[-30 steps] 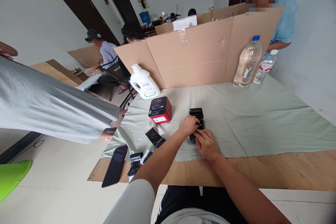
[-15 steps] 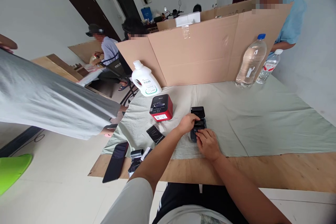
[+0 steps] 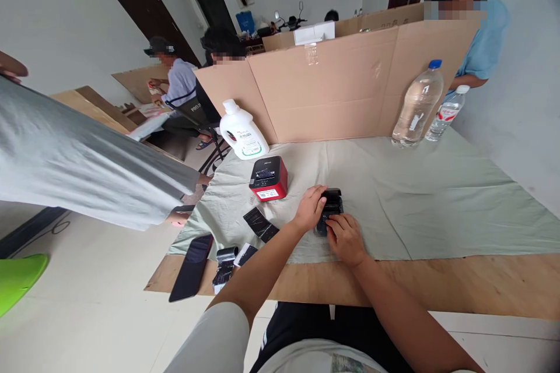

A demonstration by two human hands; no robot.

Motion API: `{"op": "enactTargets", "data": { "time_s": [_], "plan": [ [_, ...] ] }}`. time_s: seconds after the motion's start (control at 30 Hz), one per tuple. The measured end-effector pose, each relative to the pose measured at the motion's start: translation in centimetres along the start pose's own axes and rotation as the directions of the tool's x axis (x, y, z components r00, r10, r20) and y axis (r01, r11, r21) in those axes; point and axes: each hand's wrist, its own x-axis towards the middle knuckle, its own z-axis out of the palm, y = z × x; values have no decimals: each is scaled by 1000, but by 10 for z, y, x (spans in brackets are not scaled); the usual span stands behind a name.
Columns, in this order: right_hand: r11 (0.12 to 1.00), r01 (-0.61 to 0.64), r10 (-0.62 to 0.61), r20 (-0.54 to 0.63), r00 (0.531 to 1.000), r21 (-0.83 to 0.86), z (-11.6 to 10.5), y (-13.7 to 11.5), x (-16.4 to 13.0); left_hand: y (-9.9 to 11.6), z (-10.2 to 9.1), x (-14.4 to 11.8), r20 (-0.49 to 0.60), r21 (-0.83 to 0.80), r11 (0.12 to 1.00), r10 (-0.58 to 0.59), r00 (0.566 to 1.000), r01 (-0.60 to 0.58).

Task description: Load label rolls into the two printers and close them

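A small black device with a hinged lid (image 3: 333, 207), which looks like a portable label printer, rests on the cloth before me. Its lid stands partly raised at the far side. My left hand (image 3: 311, 208) has its fingers closed on the lid's left edge. My right hand (image 3: 347, 238) grips the near end of the body with bent fingers. Left of my hands lies a black printed strip (image 3: 260, 224). A black roll (image 3: 227, 254) and a white-and-black card (image 3: 245, 254) sit by my left forearm. The device's left side is partly hidden by my left hand.
A red-and-black box (image 3: 268, 179) and a white jug (image 3: 244, 131) stand at the left. A phone (image 3: 191, 268) lies at the table's left edge. Two water bottles (image 3: 417, 105) stand back right, before a cardboard screen (image 3: 328, 93). Other people are around the room.
The lid, laid back before, has swung up toward the body. My left hand has shifted from the inside of the device to the lid. My right hand has stayed in place.
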Motion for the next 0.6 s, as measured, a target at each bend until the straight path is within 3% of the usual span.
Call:
{"op": "enactTargets", "data": {
  "time_s": [0.27, 0.6],
  "plan": [
    [998, -48, 49, 8, 999, -27, -5, -4, 2, 13, -4, -42, 165, 153, 987, 26, 986, -51],
    [991, -54, 61, 54, 997, -121, -3, -6, 0, 18, -12, -54, 262, 211, 975, 18, 965, -76]
  ]
}}
